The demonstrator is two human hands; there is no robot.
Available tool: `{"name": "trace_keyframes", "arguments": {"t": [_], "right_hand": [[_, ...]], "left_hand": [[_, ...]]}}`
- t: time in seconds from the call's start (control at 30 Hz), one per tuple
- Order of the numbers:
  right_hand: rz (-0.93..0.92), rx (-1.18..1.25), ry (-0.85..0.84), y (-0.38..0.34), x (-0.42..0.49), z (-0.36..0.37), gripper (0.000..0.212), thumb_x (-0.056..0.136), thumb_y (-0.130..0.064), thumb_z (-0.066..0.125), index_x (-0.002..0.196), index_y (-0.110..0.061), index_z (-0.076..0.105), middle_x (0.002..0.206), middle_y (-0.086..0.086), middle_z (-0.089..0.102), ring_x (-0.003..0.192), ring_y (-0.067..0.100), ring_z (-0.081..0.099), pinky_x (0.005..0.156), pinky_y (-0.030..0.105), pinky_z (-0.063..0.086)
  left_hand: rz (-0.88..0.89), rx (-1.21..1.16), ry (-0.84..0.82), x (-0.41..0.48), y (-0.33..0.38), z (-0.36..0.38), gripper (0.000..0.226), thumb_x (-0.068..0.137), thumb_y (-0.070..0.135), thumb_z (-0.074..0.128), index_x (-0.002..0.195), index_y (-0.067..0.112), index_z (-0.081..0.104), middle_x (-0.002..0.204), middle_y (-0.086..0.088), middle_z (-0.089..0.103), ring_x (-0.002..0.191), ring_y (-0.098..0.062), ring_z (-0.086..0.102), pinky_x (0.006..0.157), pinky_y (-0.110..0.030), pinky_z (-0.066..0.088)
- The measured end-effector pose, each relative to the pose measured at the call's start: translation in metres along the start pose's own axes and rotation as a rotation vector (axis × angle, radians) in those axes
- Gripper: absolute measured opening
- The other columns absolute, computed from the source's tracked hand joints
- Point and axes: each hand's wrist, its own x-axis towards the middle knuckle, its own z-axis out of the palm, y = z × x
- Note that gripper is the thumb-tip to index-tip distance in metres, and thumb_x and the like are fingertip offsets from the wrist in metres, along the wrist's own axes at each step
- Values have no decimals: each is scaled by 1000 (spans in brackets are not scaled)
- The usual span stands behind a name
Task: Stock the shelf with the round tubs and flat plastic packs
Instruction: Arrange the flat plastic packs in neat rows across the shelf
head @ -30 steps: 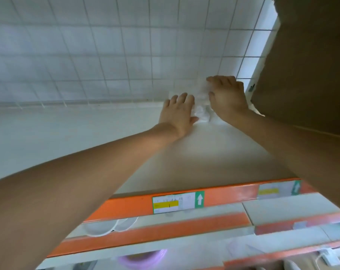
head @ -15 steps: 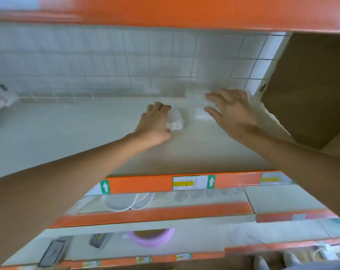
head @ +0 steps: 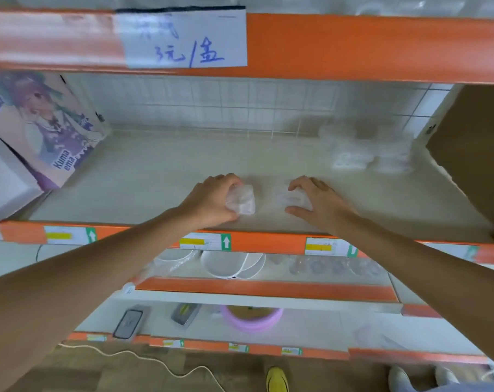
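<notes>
Clear blurred tub (head: 241, 203) grasped by left grip (head: 211, 202); clear flat pack (head: 289, 199) grasped by right grip (head: 322, 205), both at shelf (head: 155, 176) front. Sign (head: 183, 38) above: "3元/盒". Box (head: 42, 123) left: "Kuma ema".

Shop, retail aisle. Tiered shelving (head: 166, 165) with orange front rails (head: 353, 46). Handwritten price sign (head: 183, 38) taped upper centre, reads 3元/盒. Printed price labels (head: 204, 241) with green arrows along the mid-frame rail. Boxed illustrated merchandise (head: 42, 123) upper left. White bowls (head: 226, 263) and pink ring (head: 251, 318) on lower tiers. Wire-grid backing (head: 211, 108) behind.
</notes>
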Motion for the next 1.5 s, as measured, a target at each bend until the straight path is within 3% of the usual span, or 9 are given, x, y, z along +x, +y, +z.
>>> {"name": "trace_keyframes", "arguments": {"t": [0.13, 0.27, 0.47, 0.7, 0.83, 0.97, 1.1, 1.23, 1.5], "right_hand": [[64, -37, -1, -14, -3, -4, 52, 84, -39, 73, 127, -20, 50, 130, 0, 54, 122, 21, 49, 101, 31, 34], [50, 42, 4, -37, -15, -10, 63, 74, -41, 78, 128, -24, 49, 129, -8, 57, 123, 16, 53, 105, 38, 41], [-49, -20, 21, -86, -43, -30, 63, 75, -53, 74, 128, -31, 49, 127, -15, 56, 120, 12, 54, 101, 36, 45], [-119, -21, 64, -150, -75, -80, 57, 76, -56, 73, 124, -35, 52, 121, -22, 55, 114, 0, 53, 94, 24, 45], [-178, -14, 109, -179, -84, -116, 55, 73, -52, 77, 120, -33, 57, 117, -22, 58, 109, 2, 56, 93, 21, 44], [-226, -38, 159, -201, -88, -152, 55, 74, -52, 78, 120, -32, 58, 115, -26, 55, 110, -3, 50, 85, 0, 29], [-218, -34, 218, -215, -89, -193, 59, 71, -56, 78, 122, -34, 57, 113, -28, 54, 107, -6, 51, 88, 16, 41], [-213, -52, 287, -216, -81, -237, 60, 71, -56, 79, 123, -34, 58, 116, -27, 55, 111, -4, 49, 86, 14, 38], [-165, -46, 411, -196, -22, -285, 57, 73, -50, 80, 123, -28, 61, 114, -14, 59, 111, 6, 53, 93, 25, 39]], "left_hand": [[26, 79, 21, -15, -6, -11, 64, 72, 21, 75, 131, 23, 51, 124, 2, 57, 114, -23, 51, 94, -31, 36], [78, 132, 41, -31, -7, -31, 66, 71, 25, 75, 131, 25, 50, 124, 4, 55, 111, -21, 47, 85, -26, 25], [68, 129, 90, -73, 4, -60, 67, 72, 30, 75, 133, 25, 47, 125, 7, 52, 114, -19, 44, 91, -26, 25], [150, 196, 53, -129, 13, -119, 66, 77, 37, 71, 136, 28, 42, 128, 13, 50, 119, -14, 42, 92, -25, 25], [128, 129, 56, -152, 24, -165, 74, 61, 49, 61, 132, 35, 44, 124, 18, 50, 117, -9, 43, 96, -24, 29], [196, 83, 131, -168, 40, -196, 78, 51, 58, 54, 126, 35, 51, 114, 23, 52, 111, -6, 47, 100, -24, 35], [254, 15, 171, -179, 51, -229, 71, 53, 56, 63, 122, 42, 53, 112, 27, 54, 109, 5, 48, 96, -19, 41], [291, -27, 233, -180, 65, -263, 62, 56, 49, 68, 116, 49, 54, 112, 29, 57, 109, 10, 50, 89, -9, 40], [288, -90, 293, -131, 82, -303, 62, 58, 60, 65, 118, 48, 53, 117, 26, 58, 112, 8, 53, 100, -24, 44]]}}
